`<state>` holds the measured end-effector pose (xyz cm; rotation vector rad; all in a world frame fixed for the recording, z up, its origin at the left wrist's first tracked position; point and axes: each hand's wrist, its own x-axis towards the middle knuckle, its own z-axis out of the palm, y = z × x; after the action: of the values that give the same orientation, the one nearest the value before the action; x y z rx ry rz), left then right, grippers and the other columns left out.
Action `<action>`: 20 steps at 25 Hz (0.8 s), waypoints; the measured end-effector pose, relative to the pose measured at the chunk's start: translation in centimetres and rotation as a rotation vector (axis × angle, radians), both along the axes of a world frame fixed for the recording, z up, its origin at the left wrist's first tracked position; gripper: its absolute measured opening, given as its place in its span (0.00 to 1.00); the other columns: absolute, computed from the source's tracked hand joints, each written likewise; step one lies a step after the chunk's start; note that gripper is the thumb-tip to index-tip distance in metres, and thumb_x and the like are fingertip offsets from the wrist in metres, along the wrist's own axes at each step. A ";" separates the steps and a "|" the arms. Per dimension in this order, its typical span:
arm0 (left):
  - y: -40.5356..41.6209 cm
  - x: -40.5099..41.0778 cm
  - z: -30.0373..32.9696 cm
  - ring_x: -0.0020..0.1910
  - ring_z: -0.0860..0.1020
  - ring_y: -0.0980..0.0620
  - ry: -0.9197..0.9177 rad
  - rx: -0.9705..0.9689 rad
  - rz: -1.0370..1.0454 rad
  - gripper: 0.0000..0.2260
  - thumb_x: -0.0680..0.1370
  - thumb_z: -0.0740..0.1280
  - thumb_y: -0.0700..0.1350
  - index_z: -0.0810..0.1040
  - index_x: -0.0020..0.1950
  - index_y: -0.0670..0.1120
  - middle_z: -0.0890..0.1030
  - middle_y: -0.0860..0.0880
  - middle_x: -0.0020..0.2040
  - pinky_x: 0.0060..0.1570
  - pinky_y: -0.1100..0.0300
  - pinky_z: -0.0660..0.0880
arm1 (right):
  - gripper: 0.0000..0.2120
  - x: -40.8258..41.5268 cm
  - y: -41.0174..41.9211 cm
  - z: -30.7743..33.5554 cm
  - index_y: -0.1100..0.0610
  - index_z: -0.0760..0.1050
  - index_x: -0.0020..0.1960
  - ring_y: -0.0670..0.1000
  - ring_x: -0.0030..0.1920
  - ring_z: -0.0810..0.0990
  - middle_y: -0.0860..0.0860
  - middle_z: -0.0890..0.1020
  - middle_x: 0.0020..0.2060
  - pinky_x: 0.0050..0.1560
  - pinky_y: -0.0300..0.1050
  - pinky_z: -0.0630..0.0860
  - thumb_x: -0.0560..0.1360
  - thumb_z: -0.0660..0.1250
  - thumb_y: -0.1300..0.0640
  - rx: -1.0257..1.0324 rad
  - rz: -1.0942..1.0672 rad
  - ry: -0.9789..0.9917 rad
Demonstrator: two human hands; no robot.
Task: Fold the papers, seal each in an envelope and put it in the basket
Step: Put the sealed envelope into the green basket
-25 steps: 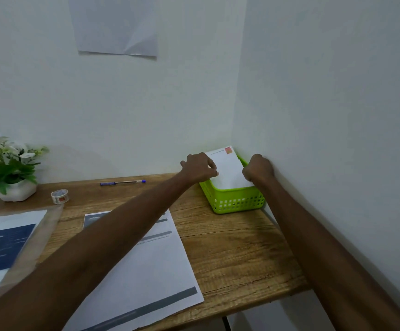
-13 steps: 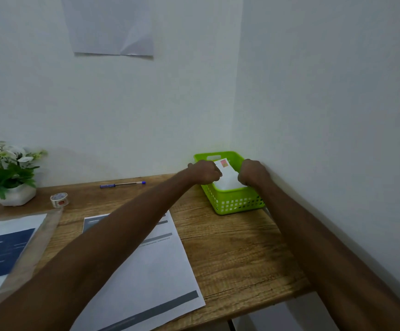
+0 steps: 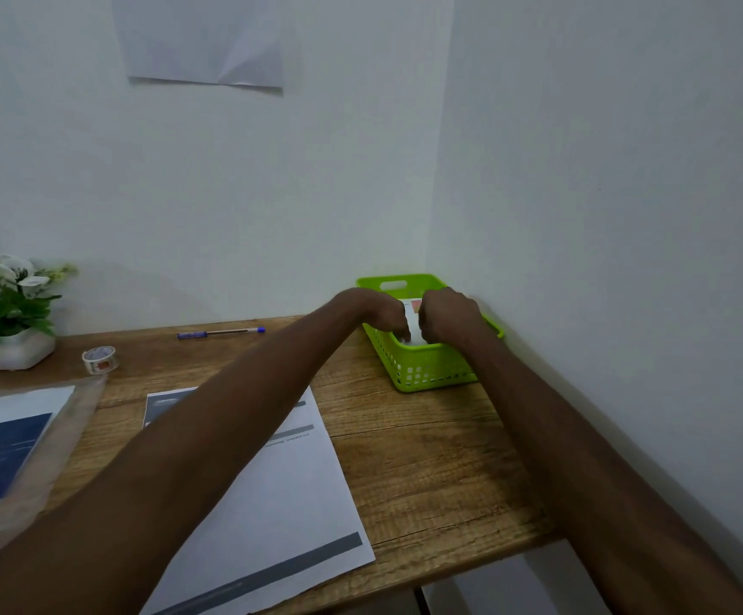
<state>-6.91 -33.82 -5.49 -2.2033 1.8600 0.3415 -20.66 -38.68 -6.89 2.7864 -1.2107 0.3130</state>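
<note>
Both forearms are bare to the frame's edge, with no sleeves, watch or rings visible.

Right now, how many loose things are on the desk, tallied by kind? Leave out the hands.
Basket: 1
Envelope, in the basket under both hands: 1
Pen: 1
Tape roll: 1
Flower pot: 1
Printed sheet: 1
Clear sleeve with a printed page inside: 1
Total: 7
</note>
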 end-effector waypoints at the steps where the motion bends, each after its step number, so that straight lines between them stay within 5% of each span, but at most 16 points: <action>1: -0.1 0.0 0.1 0.72 0.71 0.44 -0.007 0.011 -0.014 0.20 0.83 0.63 0.50 0.74 0.75 0.47 0.72 0.44 0.75 0.69 0.54 0.67 | 0.18 0.3 -0.3 0.0 0.58 0.80 0.62 0.60 0.60 0.81 0.58 0.82 0.59 0.55 0.50 0.78 0.74 0.73 0.54 0.061 0.048 0.027; 7: 0.3 -0.3 0.1 0.70 0.73 0.45 0.073 -0.054 -0.015 0.18 0.82 0.65 0.46 0.77 0.72 0.46 0.76 0.44 0.71 0.58 0.60 0.68 | 0.18 1.1 -0.7 -0.3 0.54 0.79 0.64 0.58 0.60 0.81 0.56 0.83 0.58 0.54 0.47 0.75 0.76 0.71 0.49 0.200 0.123 0.113; 11: 2.1 0.4 -0.2 0.63 0.79 0.46 0.242 -0.327 0.015 0.14 0.81 0.66 0.46 0.83 0.64 0.43 0.83 0.44 0.63 0.65 0.50 0.74 | 0.16 0.7 -0.6 0.0 0.58 0.80 0.61 0.59 0.59 0.81 0.57 0.83 0.56 0.52 0.49 0.78 0.74 0.71 0.55 0.131 0.067 0.083; 17: 7.2 2.7 -0.7 0.55 0.80 0.43 0.185 -0.697 -0.079 0.16 0.85 0.58 0.46 0.83 0.61 0.41 0.85 0.42 0.54 0.58 0.45 0.75 | 0.06 0.4 1.6 1.0 0.58 0.74 0.51 0.62 0.57 0.80 0.59 0.80 0.57 0.47 0.48 0.70 0.76 0.61 0.59 0.059 0.022 -0.130; 20: 10.4 4.0 -0.4 0.62 0.78 0.41 0.153 -0.824 -0.061 0.16 0.85 0.60 0.45 0.79 0.68 0.41 0.83 0.41 0.62 0.63 0.45 0.72 | 0.11 1.6 4.3 2.1 0.60 0.75 0.55 0.64 0.57 0.80 0.60 0.80 0.57 0.48 0.49 0.70 0.75 0.63 0.59 -0.029 0.033 -0.189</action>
<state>-2.87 -23.46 -5.86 -2.6369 2.4538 -0.3563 -19.03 -34.36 -4.75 2.8067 -1.1863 0.6044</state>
